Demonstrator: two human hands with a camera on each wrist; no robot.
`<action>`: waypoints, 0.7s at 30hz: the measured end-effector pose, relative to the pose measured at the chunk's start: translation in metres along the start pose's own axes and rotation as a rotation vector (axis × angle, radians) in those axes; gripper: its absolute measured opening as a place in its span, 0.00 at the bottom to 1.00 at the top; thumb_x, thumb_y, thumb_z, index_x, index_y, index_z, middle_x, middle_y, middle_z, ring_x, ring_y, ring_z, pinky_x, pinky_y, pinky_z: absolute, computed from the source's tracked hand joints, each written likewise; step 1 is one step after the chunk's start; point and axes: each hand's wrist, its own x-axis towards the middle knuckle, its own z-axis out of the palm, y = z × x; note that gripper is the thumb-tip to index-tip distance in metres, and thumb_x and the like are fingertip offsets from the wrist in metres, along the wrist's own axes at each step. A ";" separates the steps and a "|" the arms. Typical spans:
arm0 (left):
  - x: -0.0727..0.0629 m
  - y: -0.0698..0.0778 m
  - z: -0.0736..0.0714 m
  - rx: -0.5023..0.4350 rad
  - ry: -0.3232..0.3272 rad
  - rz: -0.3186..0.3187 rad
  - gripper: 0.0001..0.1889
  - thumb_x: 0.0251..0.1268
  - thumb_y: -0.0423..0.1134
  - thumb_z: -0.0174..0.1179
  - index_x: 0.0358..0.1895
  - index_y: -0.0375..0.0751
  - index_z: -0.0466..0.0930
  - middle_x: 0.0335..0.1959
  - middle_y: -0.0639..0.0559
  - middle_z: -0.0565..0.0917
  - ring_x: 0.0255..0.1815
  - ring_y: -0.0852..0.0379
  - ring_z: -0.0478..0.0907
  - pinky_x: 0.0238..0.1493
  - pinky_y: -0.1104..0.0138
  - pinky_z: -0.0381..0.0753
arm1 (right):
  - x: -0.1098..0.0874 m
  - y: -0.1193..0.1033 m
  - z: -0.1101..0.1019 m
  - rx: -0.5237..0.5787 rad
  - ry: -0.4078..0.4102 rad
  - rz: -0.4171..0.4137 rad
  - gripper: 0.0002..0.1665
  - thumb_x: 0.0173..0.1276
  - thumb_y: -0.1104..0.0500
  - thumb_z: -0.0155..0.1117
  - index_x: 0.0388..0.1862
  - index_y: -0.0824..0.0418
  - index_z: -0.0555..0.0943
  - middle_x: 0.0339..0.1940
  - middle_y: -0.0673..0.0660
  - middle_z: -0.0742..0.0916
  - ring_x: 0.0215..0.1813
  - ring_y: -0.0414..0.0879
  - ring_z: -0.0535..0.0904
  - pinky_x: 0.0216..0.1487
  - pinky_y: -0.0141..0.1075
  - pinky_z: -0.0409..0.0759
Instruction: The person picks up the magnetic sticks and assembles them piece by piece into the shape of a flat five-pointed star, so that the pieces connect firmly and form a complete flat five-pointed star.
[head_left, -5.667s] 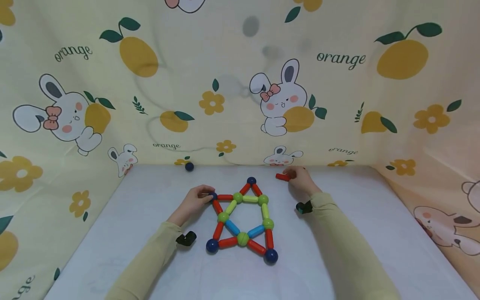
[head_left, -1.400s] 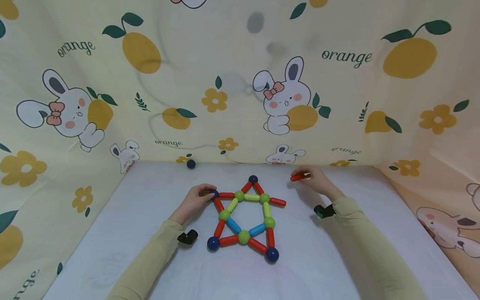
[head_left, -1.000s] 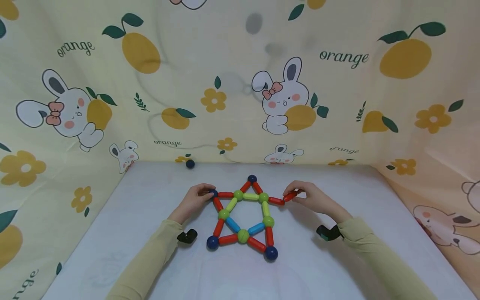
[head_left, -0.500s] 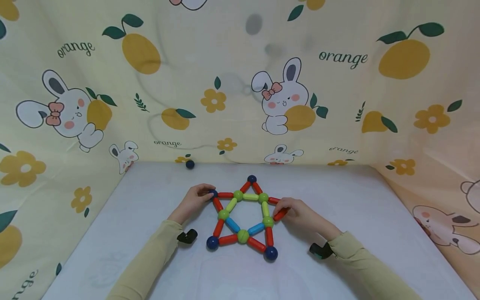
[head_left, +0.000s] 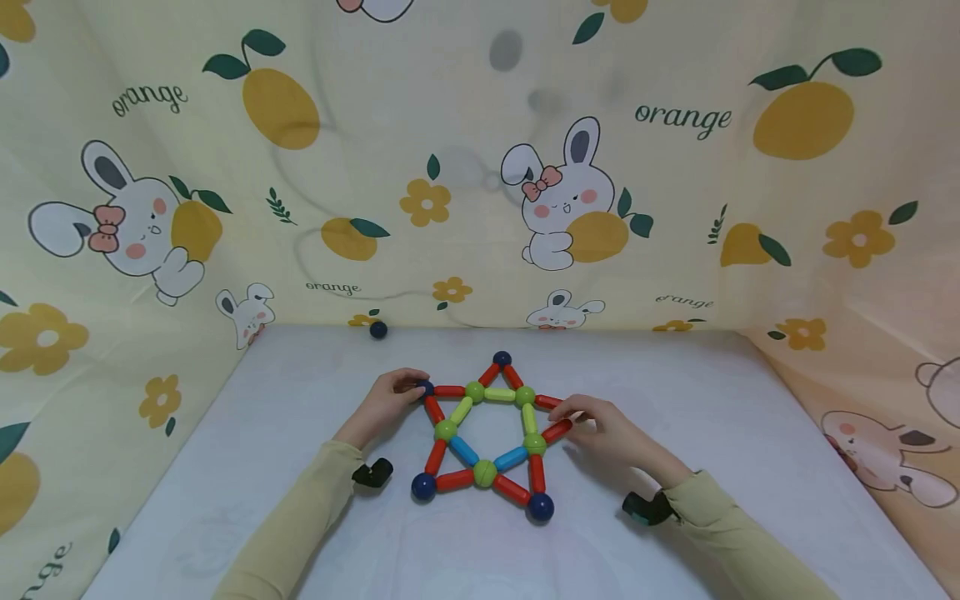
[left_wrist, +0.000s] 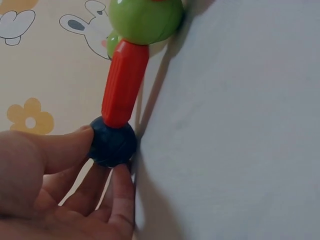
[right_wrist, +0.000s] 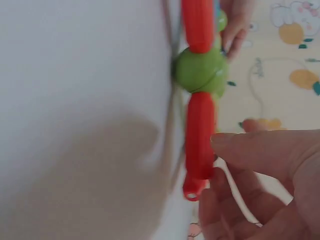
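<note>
A flat star-shaped frame of magnetic rods and balls lies on the table. Its green balls [head_left: 485, 473] are joined by lime and blue rods [head_left: 512, 458]; red rods [head_left: 512, 492] lead out to dark blue balls [head_left: 540, 507]. My left hand [head_left: 378, 408] pinches the upper-left dark blue ball [left_wrist: 114, 145] between thumb and fingers. My right hand [head_left: 611, 433] pinches the outer end of a red magnetic rod [right_wrist: 200, 135], whose inner end touches the lower-right green ball [head_left: 534, 444]. Another red rod [head_left: 547, 402] sticks out from the upper-right green ball [head_left: 525, 396], its outer end partly behind my right fingers.
A loose dark blue ball [head_left: 378, 330] sits at the back of the white table [head_left: 300, 533], left of the frame. A patterned cloth [head_left: 450, 100] hangs behind and along both sides.
One red rod has joined the upper-right green ball. My right hand has brought a second red rod from the back right to the lower-right green ball. The left hand keeps its place.
</note>
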 end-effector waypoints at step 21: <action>0.005 0.015 0.000 0.007 -0.034 0.002 0.19 0.71 0.45 0.54 0.59 0.40 0.75 0.55 0.46 0.78 0.57 0.48 0.72 0.60 0.54 0.71 | -0.036 -0.045 0.055 -0.019 -0.096 0.201 0.26 0.53 0.42 0.74 0.36 0.55 0.72 0.26 0.47 0.79 0.30 0.42 0.75 0.27 0.31 0.74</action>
